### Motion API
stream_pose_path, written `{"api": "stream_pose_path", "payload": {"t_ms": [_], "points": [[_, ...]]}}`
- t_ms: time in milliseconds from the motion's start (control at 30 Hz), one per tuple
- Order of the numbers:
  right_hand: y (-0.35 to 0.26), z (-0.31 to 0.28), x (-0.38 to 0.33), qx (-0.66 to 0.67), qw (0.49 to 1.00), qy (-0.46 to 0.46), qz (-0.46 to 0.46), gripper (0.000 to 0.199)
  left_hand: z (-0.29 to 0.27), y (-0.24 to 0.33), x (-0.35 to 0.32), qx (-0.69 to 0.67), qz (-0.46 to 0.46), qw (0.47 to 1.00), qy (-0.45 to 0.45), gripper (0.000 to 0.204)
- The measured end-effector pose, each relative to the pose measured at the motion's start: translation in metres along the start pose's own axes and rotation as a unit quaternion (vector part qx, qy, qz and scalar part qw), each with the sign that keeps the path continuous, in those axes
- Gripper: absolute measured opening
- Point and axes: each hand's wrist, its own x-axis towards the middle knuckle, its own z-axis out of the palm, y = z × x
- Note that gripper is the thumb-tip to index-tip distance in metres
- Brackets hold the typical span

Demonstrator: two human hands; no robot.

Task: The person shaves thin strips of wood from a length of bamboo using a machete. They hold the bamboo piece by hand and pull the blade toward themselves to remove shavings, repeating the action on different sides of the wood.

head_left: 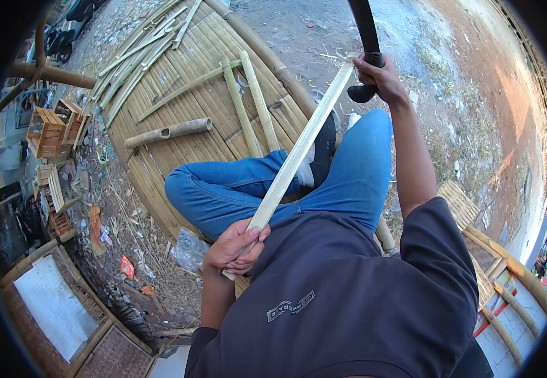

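My left hand [234, 247] grips the near end of a long pale bamboo strip [298, 151], which slants up and away across my blue-jeaned legs. My right hand [382, 77] is closed on the dark handle of a large curved blade [365, 28], held at the strip's far end, with the blade rising toward the top edge. I sit cross-legged on a platform of split bamboo [179, 113].
Loose bamboo poles and slats [169, 131] lie on the platform ahead. Small wooden crates [46, 131] stand at the left on littered ground. A woven bamboo panel [459, 205] and a bamboo-framed bench [506, 296] are at the right. Bare dirt lies beyond.
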Motion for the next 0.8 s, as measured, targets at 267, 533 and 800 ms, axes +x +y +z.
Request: {"api": "stream_pose_path", "payload": {"t_ms": [267, 533, 800], "points": [[-0.006, -0.005, -0.002, 0.013, 0.998, -0.053, 0.010, 0.017, -0.004, -0.007, -0.008, -0.034, 0.004, 0.999, -0.022, 0.024], [-0.009, -0.003, -0.009, 0.022, 0.997, -0.072, -0.001, 0.017, -0.015, -0.016, -0.014, -0.076, 0.007, 0.995, -0.063, 0.024], [-0.015, 0.012, -0.022, -0.034, 0.999, -0.026, -0.012, 0.020, -0.014, -0.019, -0.023, 0.004, 0.017, 1.000, 0.006, 0.022]]}}
